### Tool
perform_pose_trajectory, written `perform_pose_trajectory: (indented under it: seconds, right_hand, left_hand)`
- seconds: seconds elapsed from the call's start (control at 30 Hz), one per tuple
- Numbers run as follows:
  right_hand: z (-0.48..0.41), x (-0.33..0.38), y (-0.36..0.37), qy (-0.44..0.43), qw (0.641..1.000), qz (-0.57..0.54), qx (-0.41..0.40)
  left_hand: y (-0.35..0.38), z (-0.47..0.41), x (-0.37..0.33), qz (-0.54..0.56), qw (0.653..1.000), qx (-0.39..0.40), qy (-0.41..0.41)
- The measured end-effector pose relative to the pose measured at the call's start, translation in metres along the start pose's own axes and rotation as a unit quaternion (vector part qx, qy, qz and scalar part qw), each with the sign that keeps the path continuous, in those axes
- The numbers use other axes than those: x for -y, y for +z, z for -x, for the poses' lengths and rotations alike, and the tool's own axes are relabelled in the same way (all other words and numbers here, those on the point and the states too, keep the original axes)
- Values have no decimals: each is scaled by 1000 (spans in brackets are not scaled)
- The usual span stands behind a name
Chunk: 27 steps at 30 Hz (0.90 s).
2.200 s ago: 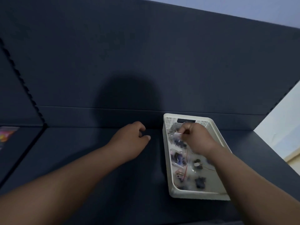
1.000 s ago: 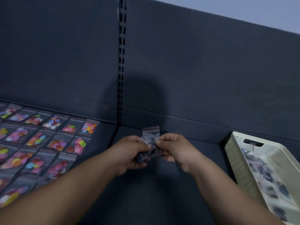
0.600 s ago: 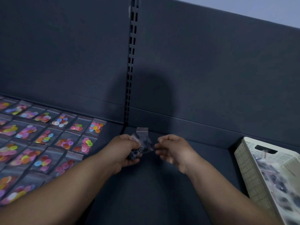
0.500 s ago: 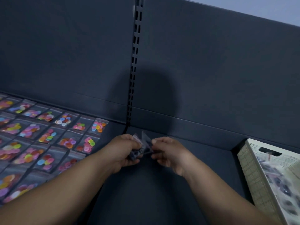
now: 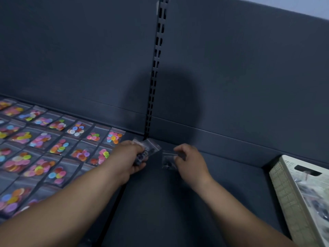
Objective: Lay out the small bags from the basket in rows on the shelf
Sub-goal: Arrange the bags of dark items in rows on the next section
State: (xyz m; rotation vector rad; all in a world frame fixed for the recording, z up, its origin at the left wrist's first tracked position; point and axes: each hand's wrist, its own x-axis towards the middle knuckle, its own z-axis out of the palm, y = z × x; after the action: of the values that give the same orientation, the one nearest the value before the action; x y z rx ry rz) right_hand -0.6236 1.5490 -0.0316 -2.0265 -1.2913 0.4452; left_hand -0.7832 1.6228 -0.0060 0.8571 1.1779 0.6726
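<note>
The small bags (image 5: 146, 152) with dark contents are a little bunch just left of the middle of the frame, and the left hand (image 5: 130, 158) grips them with fingers and thumb curled round the bunch. Just beside it, to the right, the right hand (image 5: 191, 162) pinches one single bag (image 5: 168, 159) by its right edge between thumb and fingertips; this bag is clear, with some small dark pieces in its lower part, and it is too blurred to say what the pieces are. The single bag is apart from the bunch, with a narrow gap between them. I cannot tell if it touches the shelf (image 5: 160, 207) or hangs a little above it. Both hands are over the back part of the dark shelf, near the slotted upright (image 5: 155, 72) that runs down the back panel (image 5: 249, 77). In the left part of the frame many bags of coloured buttons (image 5: 58, 145) lie flat on the shelf in neat rows, edge beside edge, and the nearest of them lie just beside the left hand. In the lower right corner stands the basket (image 5: 284, 186), pale and perforated, with a handle slot in its far wall; it is well apart from the hands. Inside it lie more clear bags with dark contents, blurred. A round shadow (image 5: 165, 104) falls on the back panel above the hands.
</note>
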Motion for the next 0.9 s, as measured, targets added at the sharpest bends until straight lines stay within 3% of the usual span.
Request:
perform_pose_trajectory:
  seconds: [0.13, 0.27, 0.37, 0.6, 0.77, 0.9]
  right_hand:
    - [2, -4, 1, -116, 986, 115, 7]
    - [5, -16, 9, -124, 962, 224, 94]
    - [8, -15, 10, -124, 948, 271, 109]
    - [9, -15, 16, -129, 928, 303, 172]
    - [9, -19, 21, -139, 927, 309, 160]
    - [9, -16, 18, -153, 962, 198, 105]
  left_hand:
    - [-2, -1, -1, 6, 1000, -8, 5]
    - [0, 1, 1, 4, 1000, -6, 7]
    - [0, 2, 1, 4, 1000, -7, 11]
    - [-4, -1, -1, 8, 1000, -7, 25]
    - [0, -1, 0, 20, 999, 2, 25]
    - [4, 0, 0, 20, 999, 20, 20]
